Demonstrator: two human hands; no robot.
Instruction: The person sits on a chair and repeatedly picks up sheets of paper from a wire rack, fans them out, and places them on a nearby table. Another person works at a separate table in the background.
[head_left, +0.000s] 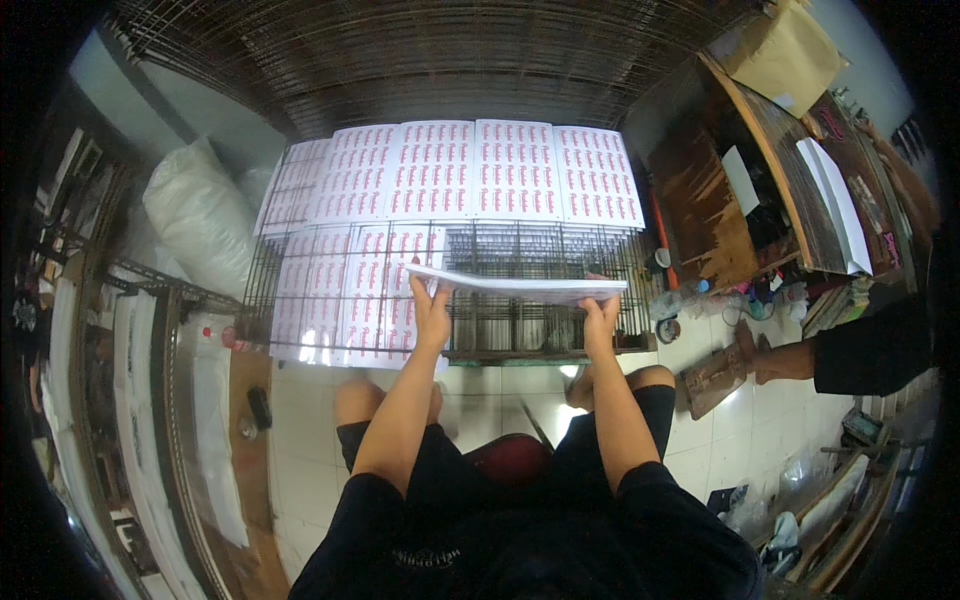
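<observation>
Between my two hands a stack of white paper sheets is held up nearly edge-on, sagging slightly in the middle. My left hand is closed on its left end, thumb and fingers pinching the edge. The right end is gripped by my right hand. Behind and below the stack is a wire drying rack with thin metal bars. Printed white sheets with rows of red lettering lie side by side across its far part. More printed sheets lie on its near left, beside my left hand.
Raised wire shelves hang over the far side. A full clear plastic bag sits at the left. A worn wooden cabinet stands at the right, near another person's leg. Beneath me is a red stool.
</observation>
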